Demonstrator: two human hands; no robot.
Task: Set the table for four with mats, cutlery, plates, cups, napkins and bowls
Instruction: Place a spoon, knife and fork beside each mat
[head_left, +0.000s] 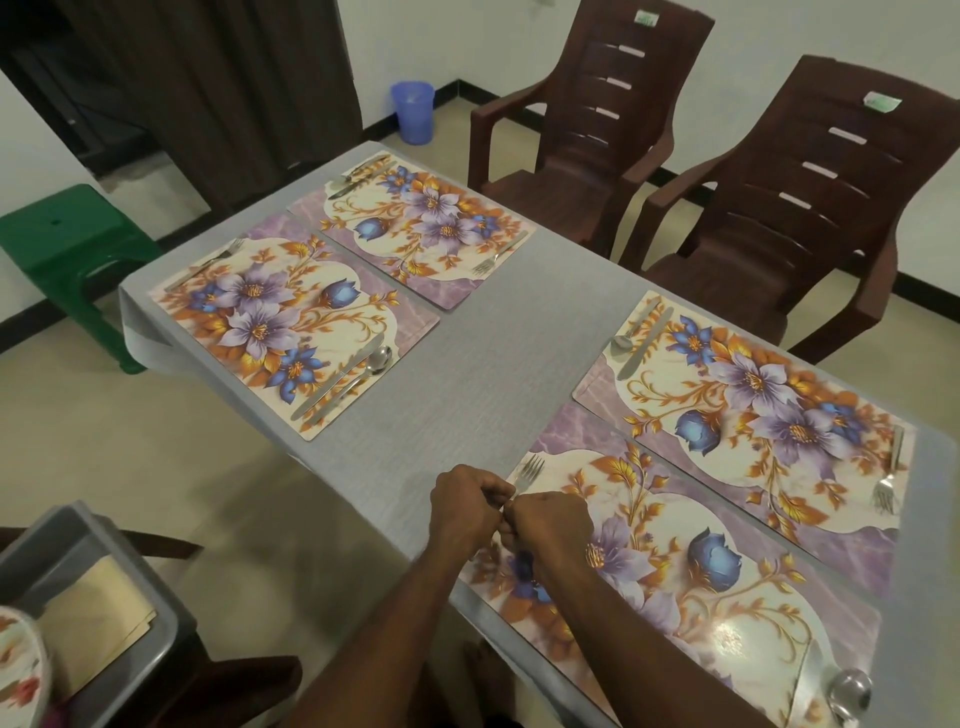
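Your fingers (506, 506) on both hands curl together round the handle of a fork (528, 474), left hand (465, 506) and right hand (550, 522) touching, likely to square it along the near mat's (727, 587) left edge. Its tines point away from you, matching the other three mats, where cutlery already flanks bare centres. A spoon (849, 693) waits at this mat's right end. Plates and napkins seem to sit beside you, off the table (467, 364).
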